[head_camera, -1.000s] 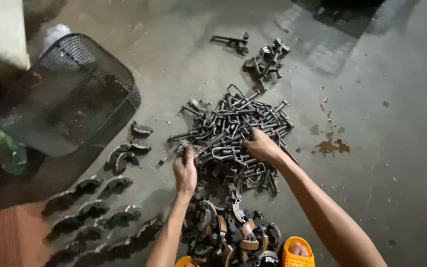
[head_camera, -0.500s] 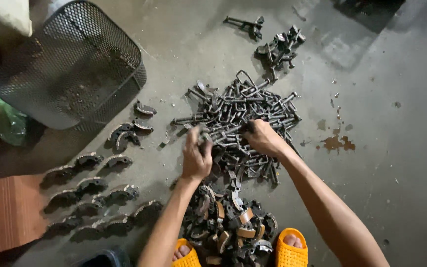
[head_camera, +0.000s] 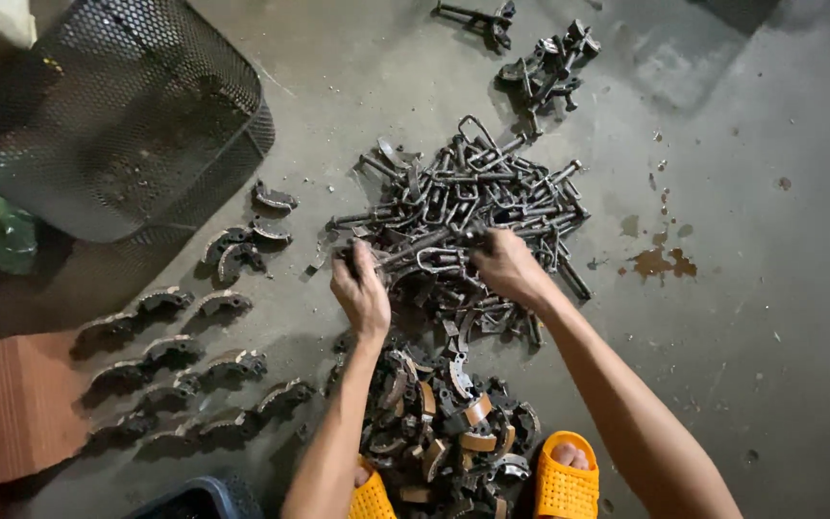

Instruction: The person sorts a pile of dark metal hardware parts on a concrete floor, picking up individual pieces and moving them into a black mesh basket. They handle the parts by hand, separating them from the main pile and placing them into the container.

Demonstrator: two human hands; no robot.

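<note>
here, two bare hands are seen reaching into one tangled pile of dark metal rods and clips (head_camera: 473,216) spread on the grey concrete floor (head_camera: 770,384). the left hand (head_camera: 362,293) is curled at the pile's near left edge, its fingers closed around a dark metal piece (head_camera: 346,258). the right hand (head_camera: 506,264) is pressed into the middle of the pile with fingers bent among the rods; whether anything is gripped there cannot be told. a second heap, of curved brake shoes (head_camera: 444,423), is piled just below the hands, between two orange slippers (head_camera: 564,476). to the left, roughly a dozen more curved shoes (head_camera: 180,375) are laid out in loose rows, with three or four others (head_camera: 242,245) set nearer the pile. one black mesh basket (head_camera: 117,115) is tipped on its side at the upper left. two small clusters of metal fittings (head_camera: 545,62) are lying apart at the top. one rust-coloured stain (head_camera: 660,261) is marked on the floor to the right.
</note>
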